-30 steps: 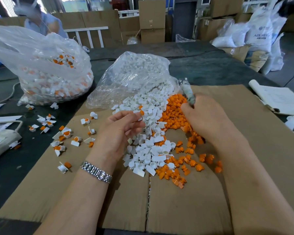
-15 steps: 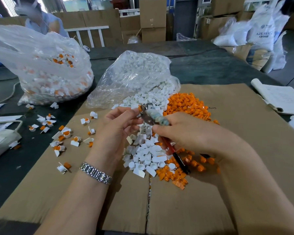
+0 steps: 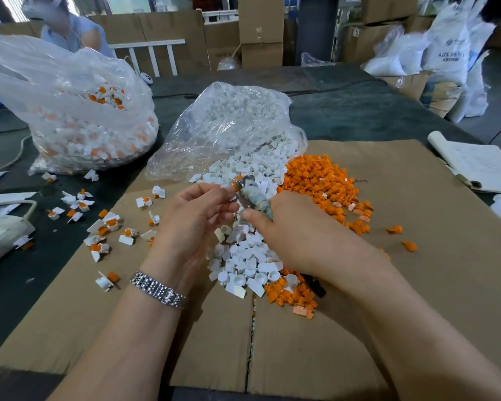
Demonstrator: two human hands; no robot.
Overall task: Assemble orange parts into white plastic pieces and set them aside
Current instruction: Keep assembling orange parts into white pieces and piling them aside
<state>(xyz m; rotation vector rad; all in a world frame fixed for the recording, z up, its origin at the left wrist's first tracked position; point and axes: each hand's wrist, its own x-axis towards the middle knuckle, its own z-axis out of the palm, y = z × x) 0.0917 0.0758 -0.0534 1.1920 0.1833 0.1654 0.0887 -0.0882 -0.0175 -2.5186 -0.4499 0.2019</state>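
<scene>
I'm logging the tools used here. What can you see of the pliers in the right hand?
The pliers have grey metal jaws and a handle wrapped in pale, blue-green tape. The right hand holds them, jaws pointing up-left, meeting an orange part at the left hand's fingertips, above the white pieces.

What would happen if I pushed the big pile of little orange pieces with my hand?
The orange pile would probably spread and slide rather than move as one lump, since it is many loose bits; a few strays lie apart on the cardboard. They look small and plastic, so likely light. Their blocky shapes suggest tumbling more than rolling.
</scene>
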